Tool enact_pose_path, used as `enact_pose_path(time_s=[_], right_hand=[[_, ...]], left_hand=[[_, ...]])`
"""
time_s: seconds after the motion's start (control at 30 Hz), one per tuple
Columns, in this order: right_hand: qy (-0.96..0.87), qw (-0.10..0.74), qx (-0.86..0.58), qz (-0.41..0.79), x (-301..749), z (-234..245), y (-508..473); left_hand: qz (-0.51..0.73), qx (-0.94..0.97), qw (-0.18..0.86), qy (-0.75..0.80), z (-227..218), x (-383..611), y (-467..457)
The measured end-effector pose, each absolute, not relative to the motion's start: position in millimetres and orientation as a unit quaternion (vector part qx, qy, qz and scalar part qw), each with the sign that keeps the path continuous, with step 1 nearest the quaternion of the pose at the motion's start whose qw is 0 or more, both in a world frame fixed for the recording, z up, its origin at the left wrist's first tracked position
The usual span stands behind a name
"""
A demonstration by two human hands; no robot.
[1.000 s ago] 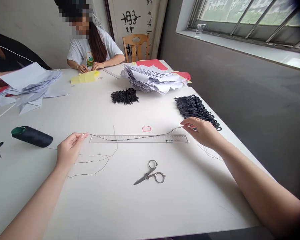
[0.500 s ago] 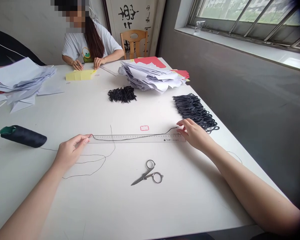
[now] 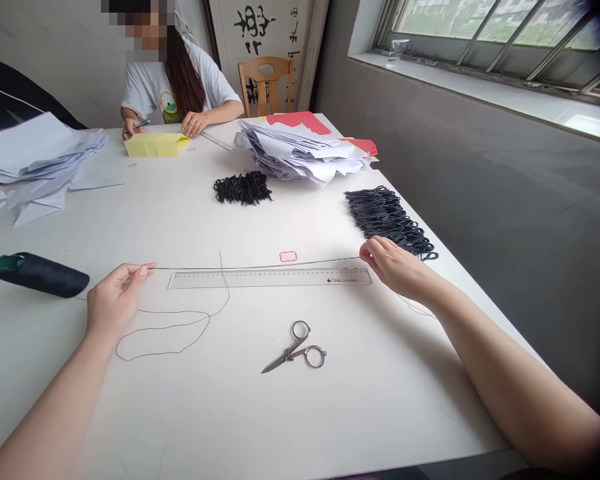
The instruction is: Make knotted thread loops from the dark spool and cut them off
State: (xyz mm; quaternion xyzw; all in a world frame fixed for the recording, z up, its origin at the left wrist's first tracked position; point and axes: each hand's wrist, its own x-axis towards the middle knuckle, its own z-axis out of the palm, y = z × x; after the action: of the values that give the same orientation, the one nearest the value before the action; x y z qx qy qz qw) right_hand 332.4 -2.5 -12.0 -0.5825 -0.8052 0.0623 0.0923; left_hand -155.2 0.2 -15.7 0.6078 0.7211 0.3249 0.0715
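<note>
A dark thread (image 3: 260,267) runs nearly straight between my two hands, just beyond the far edge of a clear ruler (image 3: 270,279). Its left end is pinched between thumb and fingertips of my left hand (image 3: 117,293), past the ruler's left end. My right hand (image 3: 393,267) grips the other end with closed fingers, near the ruler's right end. Nearer me lie metal scissors (image 3: 296,350), blades together, pointing left. A spool of black thread (image 3: 47,275) rests on its side to the left, and loose thread (image 3: 180,327) from it loops over the table.
Beyond my right hand lies a bundle of black looped cords (image 3: 387,217); a smaller black bundle (image 3: 243,189) is further back. Paper stacks (image 3: 300,157) stand at the back and left. Across the white table (image 3: 205,413), a person (image 3: 180,87) handles folded yellow paper (image 3: 155,145).
My left hand has moved left, and the sagging thread has become nearly straight, lying beyond the ruler. My right fingers have closed further. The other person's hand on the left has shifted left.
</note>
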Motion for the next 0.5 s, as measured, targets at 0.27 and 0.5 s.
enact_pose_path(time_s=[0.27, 0.5], right_hand=[[-0.807, 0.067, -0.585, 0.05, 327.8, -16.5, -2.3], [-0.846, 0.127, -0.517, 0.026, 309.8, -5.3, -16.4]], left_hand=[[0.29, 0.635, 0.032, 0.715, -20.0, -143.8, 11.6], [0.249, 0.775, -0.019, 0.581, -14.5, -91.8, -22.1]])
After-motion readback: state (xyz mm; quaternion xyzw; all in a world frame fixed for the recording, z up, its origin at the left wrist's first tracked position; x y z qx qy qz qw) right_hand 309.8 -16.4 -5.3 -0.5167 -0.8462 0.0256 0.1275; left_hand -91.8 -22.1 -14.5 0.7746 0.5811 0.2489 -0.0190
